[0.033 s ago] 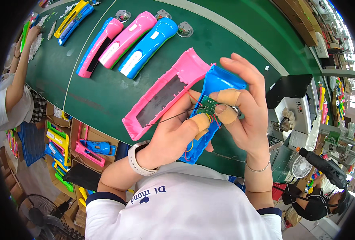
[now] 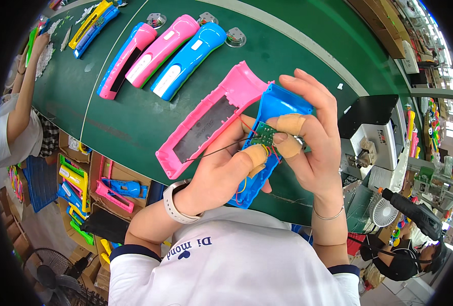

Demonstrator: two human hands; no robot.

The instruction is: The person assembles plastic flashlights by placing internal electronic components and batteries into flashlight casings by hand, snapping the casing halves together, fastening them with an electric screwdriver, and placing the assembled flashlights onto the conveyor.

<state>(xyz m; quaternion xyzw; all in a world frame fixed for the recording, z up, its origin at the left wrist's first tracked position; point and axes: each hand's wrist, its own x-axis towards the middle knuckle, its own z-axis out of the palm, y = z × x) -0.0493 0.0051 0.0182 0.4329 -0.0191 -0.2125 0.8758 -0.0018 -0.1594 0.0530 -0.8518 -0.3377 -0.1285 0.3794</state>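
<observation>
Over the near edge of the bench, my left hand [image 2: 213, 171] is closed around a blue plastic torch shell half [image 2: 282, 102], thumb on top. A small green circuit board [image 2: 263, 131] with thin red, yellow and black wires lies over the open shell. Thumb and forefinger of my right hand [image 2: 315, 143] pinch the board's right side; the other fingers curve over the shell's wide end. Tan tape wraps several fingertips. Just left of the blue shell, a pink shell half [image 2: 236, 84] lies open side up, a dark panel inside. A dark wire reaches across to it.
Three assembled torches, blue-pink [image 2: 127, 61], pink [image 2: 162, 51] and blue [image 2: 189, 61], lie farther back beside small metal parts [image 2: 235, 37]. A white and black machine [image 2: 377, 135] stands right. Boxes of coloured shells [image 2: 119, 186] sit lower left. Another person's arm [image 2: 25, 102] is far left.
</observation>
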